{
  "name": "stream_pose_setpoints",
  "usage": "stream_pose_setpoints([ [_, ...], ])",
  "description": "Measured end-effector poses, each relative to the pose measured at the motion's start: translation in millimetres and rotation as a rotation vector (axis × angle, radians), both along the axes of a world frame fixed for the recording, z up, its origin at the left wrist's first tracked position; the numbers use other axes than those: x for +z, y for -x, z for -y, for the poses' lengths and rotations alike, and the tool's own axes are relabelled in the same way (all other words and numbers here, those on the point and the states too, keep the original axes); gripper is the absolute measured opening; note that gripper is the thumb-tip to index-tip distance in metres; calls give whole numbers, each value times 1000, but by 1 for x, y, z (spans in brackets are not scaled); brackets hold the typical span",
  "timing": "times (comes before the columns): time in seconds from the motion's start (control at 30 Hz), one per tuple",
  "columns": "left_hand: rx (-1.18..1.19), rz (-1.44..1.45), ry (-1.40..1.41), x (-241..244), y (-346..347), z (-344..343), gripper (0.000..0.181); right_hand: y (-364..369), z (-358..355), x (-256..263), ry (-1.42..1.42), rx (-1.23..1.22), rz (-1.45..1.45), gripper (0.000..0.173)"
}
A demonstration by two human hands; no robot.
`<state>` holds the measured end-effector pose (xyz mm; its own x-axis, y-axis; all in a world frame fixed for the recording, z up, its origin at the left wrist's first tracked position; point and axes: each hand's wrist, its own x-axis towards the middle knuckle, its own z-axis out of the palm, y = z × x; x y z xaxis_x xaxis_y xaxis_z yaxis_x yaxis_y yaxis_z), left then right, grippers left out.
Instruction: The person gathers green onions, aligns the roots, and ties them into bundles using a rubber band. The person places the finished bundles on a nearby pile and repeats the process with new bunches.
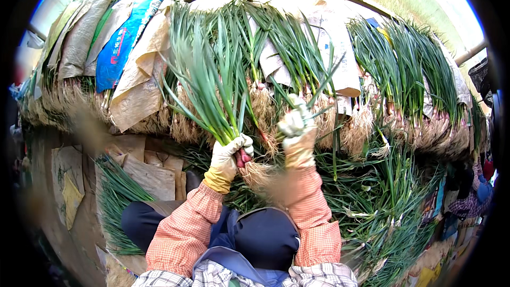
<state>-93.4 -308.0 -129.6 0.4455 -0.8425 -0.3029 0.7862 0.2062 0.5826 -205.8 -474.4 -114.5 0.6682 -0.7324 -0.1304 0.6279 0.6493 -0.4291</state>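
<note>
My left hand [233,153], in a whitish glove with a yellow cuff, grips a bunch of green garlic plants [211,99] just above their reddish bulbs. The long leaves point up and away from me, and the pale roots hang at the lower right of the fist. My right hand [295,123], gloved alike, is curled around some green leaves or stalks, whose ends stick out above it. It is blurred and lies right of the bunch, in front of the piled plants. How many leaves it holds I cannot tell.
A long raised row of garlic plants [398,63] with woven sacks, one blue [129,40], crosses ahead. Loose plants [382,207] lie at the right. Another bunch [119,199] rests on sacking at the left. Another person [472,203] is at the far right.
</note>
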Motion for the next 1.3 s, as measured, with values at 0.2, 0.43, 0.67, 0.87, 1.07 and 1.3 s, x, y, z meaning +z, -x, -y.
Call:
stream_pose_setpoints([
  [0.2, -199, -10, -33, 8, 13, -12, 26, -12, -42, -9, 110, 576, -547, 26],
  [0.43, 106, 490, -312, 19, -3, -2, 16, -3, -46, 20, 367, 100, -666, 22],
  [0.67, -5, 104, -130, 0, -13, -1, 17, -5, -16, -51, 779, 292, -1094, 21],
  [0.87, 25, 95, -203, -14, -17, 8, 15, -11, -19, -41, 413, 765, -797, 20],
  [1.07, 23, 140, -97, -3, -25, 13, 5, -10, -2, -2, 634, 505, -895, 19],
  [1.3, -22, -16, 80, -2, -15, -18, 27, -51, 10, 35, 485, 515, -624, 20],
])
